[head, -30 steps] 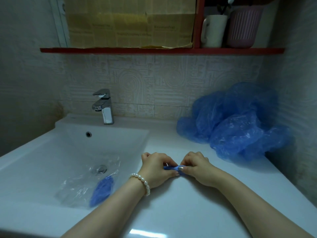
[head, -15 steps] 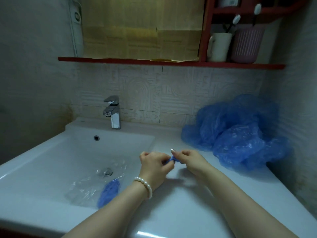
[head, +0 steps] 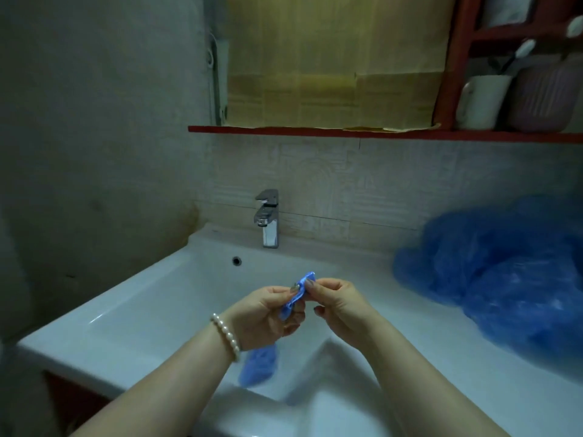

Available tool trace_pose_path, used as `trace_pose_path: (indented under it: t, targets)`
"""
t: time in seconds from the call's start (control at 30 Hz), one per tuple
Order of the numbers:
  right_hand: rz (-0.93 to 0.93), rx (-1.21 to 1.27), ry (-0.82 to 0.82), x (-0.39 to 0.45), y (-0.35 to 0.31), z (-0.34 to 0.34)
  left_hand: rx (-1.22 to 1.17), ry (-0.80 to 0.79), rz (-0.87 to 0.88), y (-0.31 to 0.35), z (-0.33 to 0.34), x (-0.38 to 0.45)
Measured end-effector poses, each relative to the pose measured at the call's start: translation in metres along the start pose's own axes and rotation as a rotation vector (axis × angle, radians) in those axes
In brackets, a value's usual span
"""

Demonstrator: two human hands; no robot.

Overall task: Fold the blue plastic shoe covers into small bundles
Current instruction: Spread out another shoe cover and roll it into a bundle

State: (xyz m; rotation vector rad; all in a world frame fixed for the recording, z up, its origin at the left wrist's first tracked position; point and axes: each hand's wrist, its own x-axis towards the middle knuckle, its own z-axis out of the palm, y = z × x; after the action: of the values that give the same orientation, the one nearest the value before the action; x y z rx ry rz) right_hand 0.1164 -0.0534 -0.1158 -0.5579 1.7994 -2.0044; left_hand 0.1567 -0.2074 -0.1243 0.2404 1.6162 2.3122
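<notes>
A small folded blue shoe cover (head: 298, 295) is held up in the air over the sink basin. My left hand (head: 268, 313), with a pearl bracelet on its wrist, grips the lower part of the strip. My right hand (head: 339, 302) pinches its upper end between thumb and forefinger. A big loose pile of blue shoe covers (head: 501, 275) lies on the counter at the right, against the wall. Another blue bundle (head: 260, 365) lies down in the basin, partly hidden behind my left wrist.
The white sink (head: 151, 298) fills the left half, with a chrome tap (head: 268, 219) at its back. A red shelf (head: 378, 132) above carries a white mug (head: 481, 100) and a ribbed pink cup (head: 544, 93) at the right.
Both hands have lifted the folded cover off the counter and moved it left over the basin. The view has swung left and up, so the pile sits further right.
</notes>
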Motion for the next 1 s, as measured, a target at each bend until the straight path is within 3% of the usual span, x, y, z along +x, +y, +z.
trace_pose_path:
  t: [0.13,0.2,0.27,0.4,0.47,0.67,0.87,1.0]
  targets:
    - [-0.042,-0.007,0.177,0.017,0.001,0.021,0.17,0.258,0.014,0.013,-0.007,-0.009]
    - [-0.042,0.019,0.216,0.025,0.004,0.027,0.223,0.308,0.024,0.02,-0.01,-0.009]
    - [-0.003,0.068,0.179,0.031,0.009,0.033,0.147,0.233,-0.004,0.024,-0.017,-0.012]
    - [0.095,0.155,-0.08,0.038,0.013,0.04,-0.049,0.072,-0.041,0.022,-0.039,-0.013]
    - [0.094,0.181,-0.133,0.04,0.014,0.042,-0.085,0.045,-0.062,0.017,-0.047,-0.011]
    - [0.043,-0.03,0.193,0.056,0.028,0.039,0.254,0.434,-0.097,0.002,-0.05,0.0]
    - [0.037,-0.172,0.305,0.071,0.04,0.04,0.384,0.486,-0.052,-0.013,-0.064,0.008]
    - [-0.016,-0.265,0.445,0.077,0.043,0.018,0.777,0.63,-0.21,-0.027,-0.079,0.019]
